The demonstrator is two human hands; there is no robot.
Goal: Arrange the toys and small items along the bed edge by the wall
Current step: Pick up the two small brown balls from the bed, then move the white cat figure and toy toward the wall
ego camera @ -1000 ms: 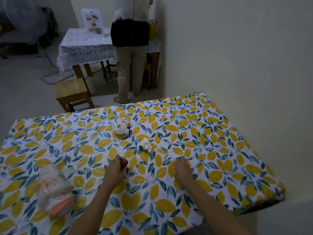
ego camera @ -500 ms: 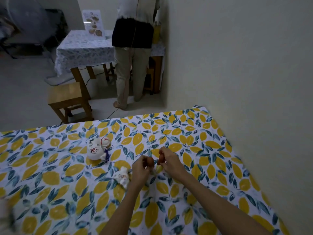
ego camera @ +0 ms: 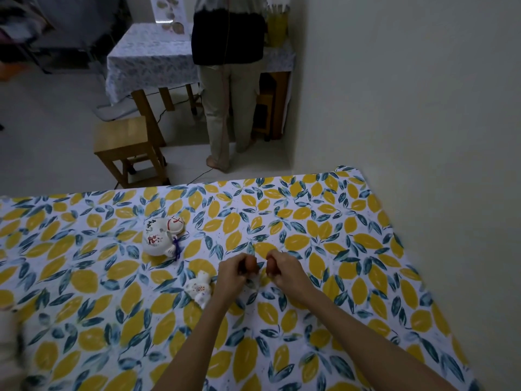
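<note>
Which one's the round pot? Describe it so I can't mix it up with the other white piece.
Start at the leaf-print bed cover, then look left of the left hand. The round white pot lies there, farther away than the small white figure by the wrist. It is bigger, with red blossoms and a purple cord.

No readable text, label, brand or number is shown. Dark brush-like marks are painted on the white ceramic teapot (ego camera: pixel 158 238) lying on the bed sheet (ego camera: pixel 324 227), but they cannot be made out as characters. A red cross-like stroke is painted on its lid (ego camera: pixel 175 223). The printed card (ego camera: pixel 168 12) standing on the far table (ego camera: pixel 146 52) is too blurred to be read.
</note>
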